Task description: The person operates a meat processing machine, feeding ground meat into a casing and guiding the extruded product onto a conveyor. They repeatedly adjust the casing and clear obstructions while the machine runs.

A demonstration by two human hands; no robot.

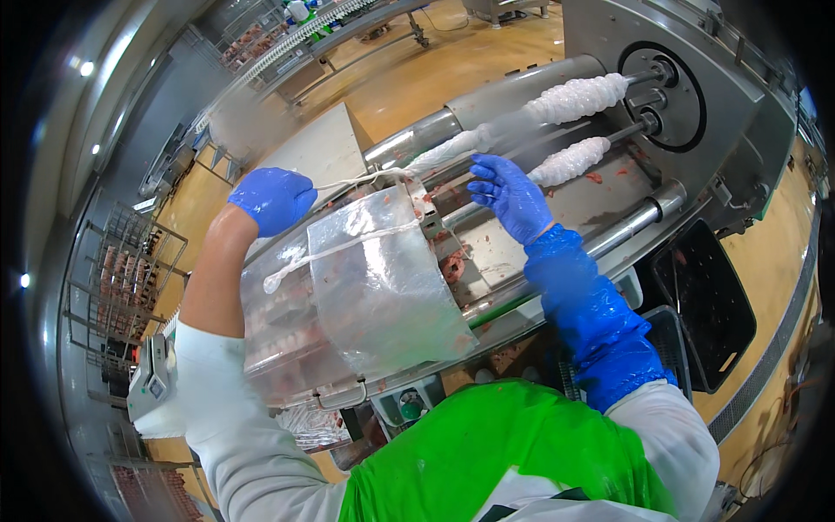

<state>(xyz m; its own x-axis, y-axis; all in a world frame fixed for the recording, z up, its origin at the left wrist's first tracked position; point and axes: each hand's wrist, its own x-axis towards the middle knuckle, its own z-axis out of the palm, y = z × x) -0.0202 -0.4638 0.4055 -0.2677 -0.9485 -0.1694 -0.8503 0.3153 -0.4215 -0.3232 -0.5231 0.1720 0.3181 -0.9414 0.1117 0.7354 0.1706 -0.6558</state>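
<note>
L grip closed on white cord, running to clear plastic cover's far R corner; R grip half-open, looks empty, just L of gathered white netting on nr steel rod.

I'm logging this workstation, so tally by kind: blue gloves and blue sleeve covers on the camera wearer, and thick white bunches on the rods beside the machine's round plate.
Blue gloves: 2
Blue sleeve cover: 1
White bunches: 2
Total: 5
</note>
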